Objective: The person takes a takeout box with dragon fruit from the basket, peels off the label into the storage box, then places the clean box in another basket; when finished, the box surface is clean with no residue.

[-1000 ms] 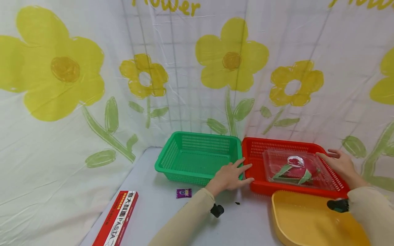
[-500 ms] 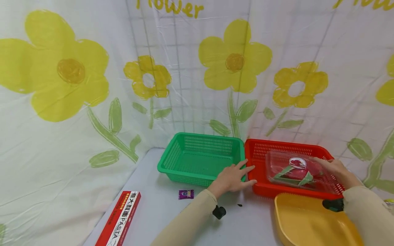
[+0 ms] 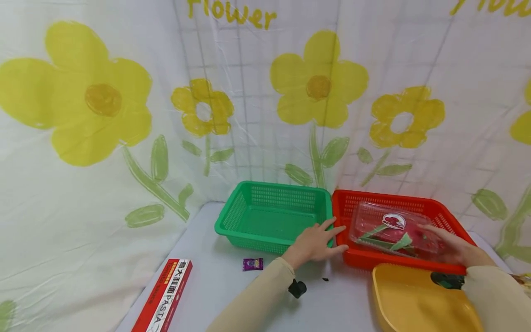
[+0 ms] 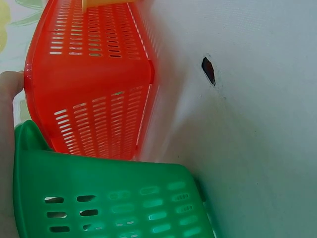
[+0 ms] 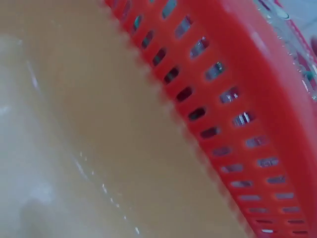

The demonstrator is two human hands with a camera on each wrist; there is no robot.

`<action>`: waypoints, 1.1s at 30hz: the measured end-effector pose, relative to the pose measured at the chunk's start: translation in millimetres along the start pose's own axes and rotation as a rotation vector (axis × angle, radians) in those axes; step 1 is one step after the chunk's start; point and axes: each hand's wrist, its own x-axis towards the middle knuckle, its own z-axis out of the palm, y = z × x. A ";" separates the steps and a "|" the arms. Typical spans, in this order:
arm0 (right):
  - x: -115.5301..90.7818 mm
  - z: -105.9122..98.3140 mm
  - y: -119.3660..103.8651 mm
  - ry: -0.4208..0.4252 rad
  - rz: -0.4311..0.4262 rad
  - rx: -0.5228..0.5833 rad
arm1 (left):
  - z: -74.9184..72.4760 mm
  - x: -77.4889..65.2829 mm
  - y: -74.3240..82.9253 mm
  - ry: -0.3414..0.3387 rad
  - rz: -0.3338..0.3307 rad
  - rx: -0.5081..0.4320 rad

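In the head view, my right hand (image 3: 452, 245) grips the right end of a clear plastic fruit box (image 3: 396, 228). The box has a white oval label with a red picture, and red and green contents show through its lid. It lies tilted within the red basket (image 3: 383, 196). My left hand (image 3: 313, 242) spreads its fingers over the meeting rims of the green basket (image 3: 269, 237) and the red one. A finger of that hand touches the red rim in the left wrist view. The right wrist view shows the red basket's slotted wall, with my right hand mostly out of sight.
A yellow tray (image 3: 383, 304) stands in front of the red basket. On the table (image 3: 224, 299) lie a small purple packet (image 3: 253, 264), a dark scrap (image 4: 208, 71) and, at left, a red and white pasta box (image 3: 163, 295). A flowered curtain (image 3: 253, 152) hangs behind.
My right hand has come from the red basket's right rim onto the fruit box, which has shifted slightly left. The left hand stays on the rims. The head view has shifted a little.
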 end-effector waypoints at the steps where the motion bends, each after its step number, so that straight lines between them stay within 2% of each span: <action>1: 0.2 0.6 1.1 -0.013 0.006 0.020 | 0.4 -0.2 0.0 0.001 -0.005 -0.002; 7: -0.6 5.3 3.3 0.034 0.001 0.017 | 0.5 -0.6 -0.3 -0.001 -0.005 -0.003; 13: -2.9 7.7 0.0 -0.030 -0.014 0.082 | 0.1 -0.7 -0.3 -0.010 -0.008 -0.015; 19: -10.0 11.4 -5.7 -0.028 0.013 0.120 | 1.1 1.2 -0.4 -0.004 0.002 -0.026; 23: -13.9 11.7 -14.5 -0.051 0.022 0.154 | -0.6 0.5 -1.5 0.016 0.000 -0.066; 27: -16.7 13.9 -25.5 -0.077 -0.012 0.195 | -4.8 -3.1 -5.6 0.052 -0.003 -0.101; 33: -27.5 13.5 -38.1 -0.150 -0.102 0.378 | -13.2 -9.4 -15.3 0.132 0.028 -0.090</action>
